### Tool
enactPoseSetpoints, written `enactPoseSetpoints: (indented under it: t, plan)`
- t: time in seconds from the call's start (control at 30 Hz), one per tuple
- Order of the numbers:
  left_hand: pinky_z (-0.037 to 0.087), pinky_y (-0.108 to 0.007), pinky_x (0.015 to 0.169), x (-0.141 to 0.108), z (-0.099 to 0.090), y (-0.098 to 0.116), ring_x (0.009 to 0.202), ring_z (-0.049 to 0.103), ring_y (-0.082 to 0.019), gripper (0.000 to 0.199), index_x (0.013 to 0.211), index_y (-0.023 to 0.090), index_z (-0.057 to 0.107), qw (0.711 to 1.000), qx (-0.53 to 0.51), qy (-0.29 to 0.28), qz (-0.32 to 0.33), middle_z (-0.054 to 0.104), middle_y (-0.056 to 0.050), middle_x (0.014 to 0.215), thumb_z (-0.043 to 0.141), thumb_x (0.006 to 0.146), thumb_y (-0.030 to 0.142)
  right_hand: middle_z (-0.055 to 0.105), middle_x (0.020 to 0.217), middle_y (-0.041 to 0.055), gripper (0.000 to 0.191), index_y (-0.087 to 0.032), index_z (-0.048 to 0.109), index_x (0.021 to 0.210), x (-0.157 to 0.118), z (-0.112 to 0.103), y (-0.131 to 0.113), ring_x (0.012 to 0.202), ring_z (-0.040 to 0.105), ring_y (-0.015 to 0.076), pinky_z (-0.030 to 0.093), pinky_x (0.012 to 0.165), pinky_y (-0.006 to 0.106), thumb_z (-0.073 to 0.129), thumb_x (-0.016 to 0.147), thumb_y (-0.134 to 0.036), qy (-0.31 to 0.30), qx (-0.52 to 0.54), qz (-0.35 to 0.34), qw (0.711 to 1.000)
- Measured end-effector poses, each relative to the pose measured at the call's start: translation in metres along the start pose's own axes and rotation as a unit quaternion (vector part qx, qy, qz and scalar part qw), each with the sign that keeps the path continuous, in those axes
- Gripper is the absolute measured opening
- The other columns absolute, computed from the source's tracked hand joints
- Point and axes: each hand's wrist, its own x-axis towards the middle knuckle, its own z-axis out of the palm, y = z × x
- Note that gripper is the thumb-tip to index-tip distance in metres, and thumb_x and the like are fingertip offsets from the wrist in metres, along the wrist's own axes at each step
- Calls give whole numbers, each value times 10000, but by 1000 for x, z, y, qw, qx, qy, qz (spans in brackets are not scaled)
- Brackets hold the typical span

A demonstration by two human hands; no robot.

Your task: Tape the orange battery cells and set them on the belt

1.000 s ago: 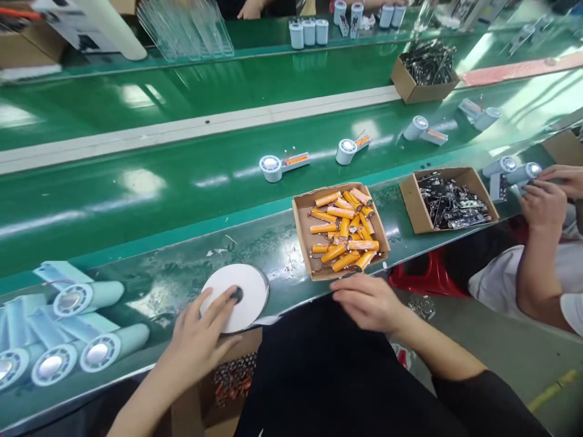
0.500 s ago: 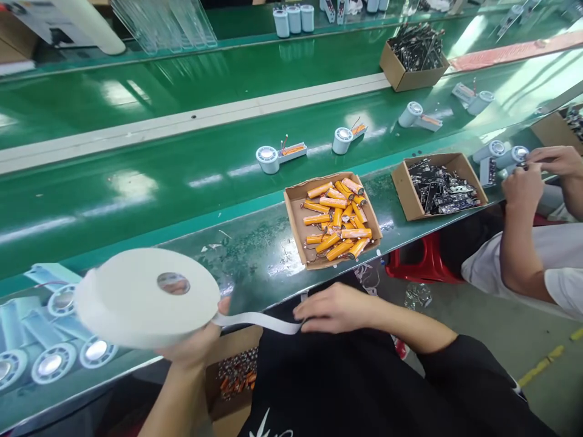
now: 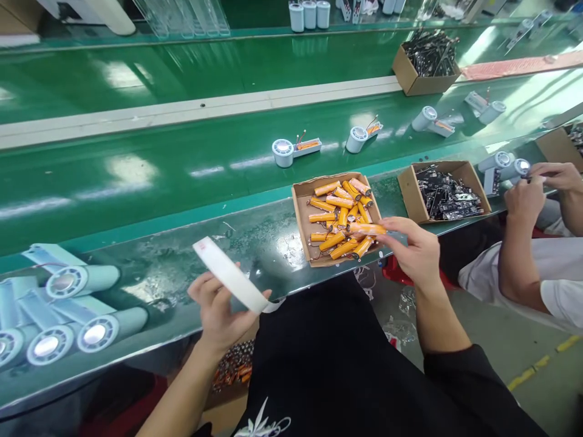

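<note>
Your shallow brown cardboard tray [image 3: 300, 221] holds a heap of orange-wrapped cylinders with wires, and your right hand [image 3: 416, 252] has its grip pinched on the end of one orange cylinder [image 3: 367, 229] above the tray's right side. Beyond it, a deeper brown cardboard box [image 3: 411, 197] is filled with dark circuit boards. Your left hand [image 3: 223, 312] has its grip clamped around a flat white roll of tape [image 3: 230, 274], tilted with its narrow rim towards you; a loose strip [image 3: 275, 306] trails from its lower end. The tray sits against the front edge of the green worktop [image 3: 177, 276], and a stretch of that surface separates it from the roll. Pale blue fan units [image 3: 50, 346] crowd your far left, a co-worker's hands [image 3: 526, 197] your right.
</note>
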Motion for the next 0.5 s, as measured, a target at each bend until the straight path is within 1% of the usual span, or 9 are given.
enactPoseSetpoints:
  t: [0.07, 0.1, 0.13, 0.23, 0.3, 0.4, 0.47, 0.5]
  plan:
    - [495, -617, 1068, 17, -5, 20, 1284, 572, -402, 557, 1275, 329, 615, 997, 9, 64, 51, 686, -111, 1156, 886, 789, 345, 818, 1081, 36, 172, -320, 795, 1071, -1, 10, -7, 1024, 786, 276, 673, 901, 484, 869, 935, -396, 101, 121, 15, 987]
    - [501, -581, 1032, 25, -7, 32, 1227, 584, -383, 511, 1234, 333, 628, 993, 16, 86, 79, 690, -97, 1111, 878, 789, 317, 812, 1083, 36, 189, -319, 790, 1087, -1, 15, -10, 1021, 789, 265, 684, 872, 457, 874, 933, -388, 132, 163, 18, 978]
    - [496, -555, 1005, 33, -8, 43, 1180, 589, -367, 471, 1216, 329, 639, 991, 18, 85, 106, 696, -92, 1084, 857, 800, 293, 807, 1090, 35, 199, -323, 790, 1104, -1, 21, -13, 1024, 788, 254, 689, 855, 433, 877, 934, -380, 149, 193, 19, 970]
    - [471, -510, 978, 50, -10, 70, 1122, 587, -339, 401, 1220, 302, 681, 987, 14, 33, 155, 724, -98, 1071, 791, 837, 255, 800, 1095, 27, 215, -344, 795, 1120, -1, 35, -22, 1028, 785, 228, 696, 859, 393, 893, 929, -346, 149, 247, -3, 958]
    - [463, -495, 972, 56, -10, 80, 1110, 584, -331, 387, 1226, 286, 712, 985, 12, 9, 172, 738, -101, 1071, 772, 846, 247, 794, 1079, 20, 240, -348, 797, 1120, -1, 42, -28, 1021, 786, 217, 701, 877, 381, 912, 912, -307, 144, 256, -24, 955]
    - [460, -476, 968, 57, -11, 86, 1087, 588, -318, 372, 1226, 282, 742, 983, 14, -5, 185, 752, -91, 1053, 755, 858, 233, 793, 1065, 17, 326, -350, 779, 1201, -1, 46, -37, 986, 800, 207, 713, 874, 371, 915, 911, -287, 142, 251, -40, 957]
    - [461, -460, 973, 58, -13, 87, 1088, 590, -311, 354, 1228, 270, 749, 982, 14, -1, 190, 758, -85, 1042, 745, 878, 216, 799, 1036, 16, 356, -342, 761, 1227, -1, 47, -40, 939, 816, 217, 724, 867, 389, 921, 909, -342, 130, 245, -38, 960]
    - [461, -450, 978, 58, -14, 88, 1091, 590, -306, 342, 1229, 260, 749, 981, 15, 2, 192, 761, -83, 1042, 737, 892, 206, 802, 1007, 16, 354, -330, 759, 1204, 0, 46, -42, 910, 823, 226, 729, 852, 397, 929, 899, -388, 117, 241, -32, 963]
